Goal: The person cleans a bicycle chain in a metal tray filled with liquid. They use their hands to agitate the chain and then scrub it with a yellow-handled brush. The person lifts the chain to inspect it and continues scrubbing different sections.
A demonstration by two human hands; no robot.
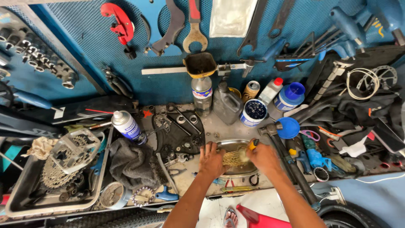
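A shallow metal pan sits on the workbench, holding a bunched bicycle chain. My left hand rests on the pan's left side, fingers pressing down on the chain. My right hand grips a brush with a yellow and black handle, its head against the chain's right end.
A grey rag and a spray can lie to the left. A tray of sprockets fills the far left. Bottles and an open tub stand behind the pan. A hammer and blue tools lie right. Wrenches hang on the blue pegboard.
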